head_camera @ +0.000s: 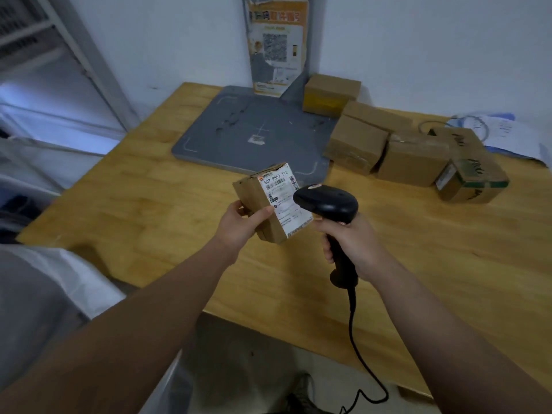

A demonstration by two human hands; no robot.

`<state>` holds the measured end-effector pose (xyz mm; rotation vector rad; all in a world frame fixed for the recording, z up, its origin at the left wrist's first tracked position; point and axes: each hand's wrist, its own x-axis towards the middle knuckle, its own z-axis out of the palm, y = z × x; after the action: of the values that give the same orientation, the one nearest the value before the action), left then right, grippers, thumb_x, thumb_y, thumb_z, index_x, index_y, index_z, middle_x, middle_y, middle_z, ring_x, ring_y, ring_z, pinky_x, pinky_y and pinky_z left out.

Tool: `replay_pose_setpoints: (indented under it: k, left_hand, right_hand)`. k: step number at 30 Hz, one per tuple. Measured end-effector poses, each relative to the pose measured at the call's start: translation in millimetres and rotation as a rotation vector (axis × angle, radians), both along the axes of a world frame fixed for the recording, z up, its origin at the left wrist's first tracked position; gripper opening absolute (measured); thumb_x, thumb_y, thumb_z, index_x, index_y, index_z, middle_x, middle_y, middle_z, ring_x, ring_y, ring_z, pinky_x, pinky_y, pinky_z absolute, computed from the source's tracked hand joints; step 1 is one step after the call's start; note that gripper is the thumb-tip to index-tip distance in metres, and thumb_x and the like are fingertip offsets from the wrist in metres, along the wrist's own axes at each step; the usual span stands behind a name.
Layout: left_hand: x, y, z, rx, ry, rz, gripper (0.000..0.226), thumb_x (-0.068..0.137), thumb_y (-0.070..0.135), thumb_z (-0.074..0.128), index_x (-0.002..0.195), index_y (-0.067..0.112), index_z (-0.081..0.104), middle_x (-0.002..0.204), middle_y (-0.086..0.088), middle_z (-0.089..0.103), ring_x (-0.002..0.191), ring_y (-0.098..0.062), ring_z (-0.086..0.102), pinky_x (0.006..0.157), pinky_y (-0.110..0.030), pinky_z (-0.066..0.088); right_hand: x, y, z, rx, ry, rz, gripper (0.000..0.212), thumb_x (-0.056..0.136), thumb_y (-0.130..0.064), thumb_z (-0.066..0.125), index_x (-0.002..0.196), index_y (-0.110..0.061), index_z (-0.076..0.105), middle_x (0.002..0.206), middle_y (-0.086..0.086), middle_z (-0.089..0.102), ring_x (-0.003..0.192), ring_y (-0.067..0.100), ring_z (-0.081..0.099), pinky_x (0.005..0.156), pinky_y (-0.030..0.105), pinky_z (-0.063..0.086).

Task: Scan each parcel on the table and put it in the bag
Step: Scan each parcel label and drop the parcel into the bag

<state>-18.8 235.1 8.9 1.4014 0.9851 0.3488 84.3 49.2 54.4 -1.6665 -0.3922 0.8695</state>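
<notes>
At the lower left edge, beside the table [134, 198], we see a white bag [74, 282] of thin, crumpled material; we cannot make out its inside. Further along, a grey platform [254, 130] lies flat on the wooden top near the wall, and an orange-and-white poster [276, 46] stands upright behind it.

Just in front of the platform we hold one parcel [263, 213] above the table in our left hand [239, 224]. The thumb lies across its front face and the fingers curl round its left side. It is a small brown carton, tilted, with a white label [283, 198] turned toward us.

Just right of it, our right hand [355, 243] is wrapped round the handle of a black scanner [328, 203]. The scanner's head overlaps the label's right edge from where we look; whether the two touch we cannot tell. Its cable [354, 339] hangs from the handle down past the table's near edge.

To the right, toward the back of the table, several more parcels [413, 158] sit close together, all brown cartons. Some are touching, and two carry dark scrawl. At the far right some papers [507, 135] lie by the wall.
</notes>
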Motion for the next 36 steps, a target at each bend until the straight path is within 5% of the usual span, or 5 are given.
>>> replay_pose_setpoints:
  k: [13, 19, 28, 33, 36]
  left_hand:
    - [-263.7, 52.1, -5.4, 0.058, -0.063, 0.412, 0.068, 0.081, 0.038, 0.072, 0.137, 0.012, 0.043, 0.121, -0.008, 0.062, 0.106, -0.022, 0.064, 0.072, -0.024, 0.055]
    - [-383.0, 59.0, -18.6, 0.139, 0.076, 0.508, 0.073, 0.082, 0.033, 0.075, 0.139, 0.016, 0.033, 0.118, 0.004, 0.056, 0.108, -0.016, 0.058, 0.084, -0.032, 0.054]
    - [-478.4, 68.4, -78.8, 0.099, 0.456, 0.295, 0.092, 0.071, 0.017, 0.084, 0.143, 0.014, 0.027, 0.138, -0.006, 0.046, 0.128, -0.028, 0.047, 0.099, -0.048, 0.048]
    - [-485.8, 77.9, -107.8, 0.057, 0.586, 0.163, 0.097, 0.068, 0.028, 0.086, 0.145, 0.017, 0.028, 0.143, -0.004, 0.042, 0.132, -0.027, 0.043, 0.102, -0.049, 0.046]
    - [-481.6, 81.1, -114.0, 0.069, 0.666, 0.079, 0.097, 0.069, 0.032, 0.085, 0.146, 0.017, 0.027, 0.145, -0.006, 0.04, 0.131, -0.028, 0.043, 0.102, -0.047, 0.046]
  right_hand:
    - [-190.3, 105.1, -54.9, 0.013, 0.009, 0.234, 0.022, 0.08, -0.017, 0.078, 0.078, -0.023, 0.057, 0.064, -0.008, 0.053, 0.063, 0.012, 0.055, 0.059, 0.027, 0.044]
    - [-288.3, 118.3, -117.4, -0.136, -0.074, 0.262, 0.04, 0.074, -0.023, 0.084, 0.108, -0.016, 0.064, 0.09, -0.003, 0.067, 0.088, 0.016, 0.065, 0.068, 0.028, 0.047]
    - [-376.1, 130.4, -176.8, -0.449, -0.289, 0.248, 0.092, 0.068, -0.033, 0.087, 0.141, -0.007, 0.037, 0.133, 0.008, 0.05, 0.116, 0.031, 0.056, 0.084, 0.032, 0.047]
    - [-394.5, 127.5, -203.8, -0.61, -0.151, 0.152, 0.073, 0.082, -0.008, 0.072, 0.143, -0.007, 0.032, 0.132, 0.018, 0.055, 0.118, 0.036, 0.055, 0.096, 0.041, 0.048]
    - [-389.3, 119.4, -194.4, -0.607, -0.261, 0.09, 0.06, 0.086, -0.006, 0.066, 0.139, -0.005, 0.037, 0.125, 0.019, 0.059, 0.111, 0.037, 0.058, 0.086, 0.036, 0.047]
